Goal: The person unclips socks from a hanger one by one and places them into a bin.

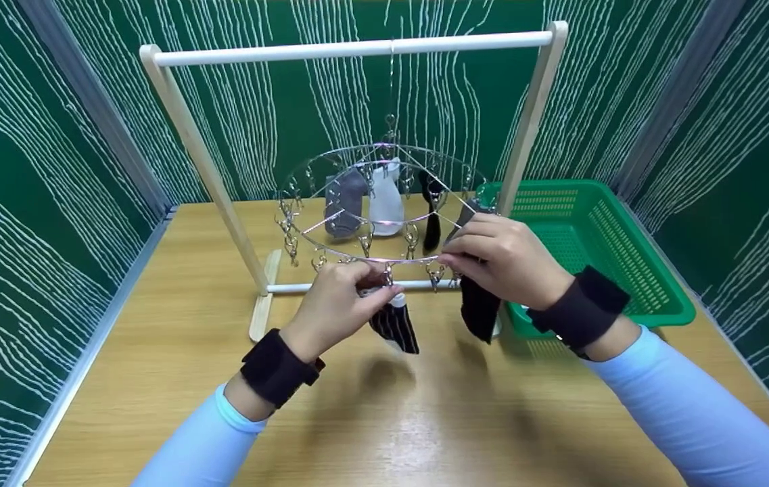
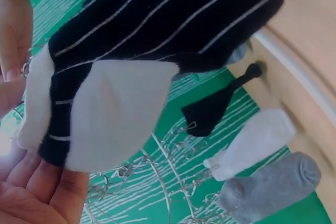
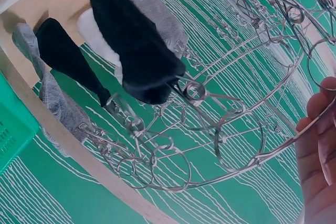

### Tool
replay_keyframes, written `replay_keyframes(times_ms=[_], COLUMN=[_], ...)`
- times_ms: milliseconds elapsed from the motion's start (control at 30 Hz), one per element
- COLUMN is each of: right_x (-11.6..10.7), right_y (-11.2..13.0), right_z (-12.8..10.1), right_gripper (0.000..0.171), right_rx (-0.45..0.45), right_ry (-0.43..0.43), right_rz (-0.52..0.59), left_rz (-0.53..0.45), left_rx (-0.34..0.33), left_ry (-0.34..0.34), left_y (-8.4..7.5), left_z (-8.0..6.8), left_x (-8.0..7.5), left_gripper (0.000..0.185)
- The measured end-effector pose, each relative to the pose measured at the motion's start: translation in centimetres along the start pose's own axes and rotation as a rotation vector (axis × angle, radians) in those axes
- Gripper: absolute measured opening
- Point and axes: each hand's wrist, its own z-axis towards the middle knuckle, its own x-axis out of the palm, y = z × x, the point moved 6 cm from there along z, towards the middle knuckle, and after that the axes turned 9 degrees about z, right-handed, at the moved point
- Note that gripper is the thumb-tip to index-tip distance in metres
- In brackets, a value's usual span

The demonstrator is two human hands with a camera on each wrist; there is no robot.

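A round metal clip hanger hangs from the rack's bar. At its front edge, my left hand pinches the white cuff of a black-and-white striped sock, just below a metal clip. In the left wrist view, the sock spreads out above the fingers. Whether the clip bites the cuff cannot be made out. Farther right, my right hand holds the hanger's rim; its fingers curl round the wire in the right wrist view. Beside it a black sock hangs from a clip.
Grey, white and black socks hang along the hanger's back, with another grey sock at the right. A wooden rack stands around it. A green basket sits on the table at the right.
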Motion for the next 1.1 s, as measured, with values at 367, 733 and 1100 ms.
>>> replay_keyframes(times_ms=[367, 733, 1100], right_x=[-0.2, -0.6, 2.7], right_y=[0.3, 1.6, 2.8], right_z=[-0.6, -1.9, -4.5], right_gripper=[0.012, 0.017, 0.012], right_rx=[0.012, 0.027, 0.054], right_ry=[-0.002, -0.125, -0.133], right_rz=[-0.002, 0.054, 0.046], left_rz=[0.052, 0.038, 0.036], left_rx=[0.041, 0.033, 0.011], left_ry=[-0.087, -0.111, -0.124], left_y=[-0.4, -0.1, -0.1], left_z=[0.1, -0.1, 0.0], left_x=[-0.3, -0.2, -0.2], left_gripper=[0.013, 0.011, 0.011])
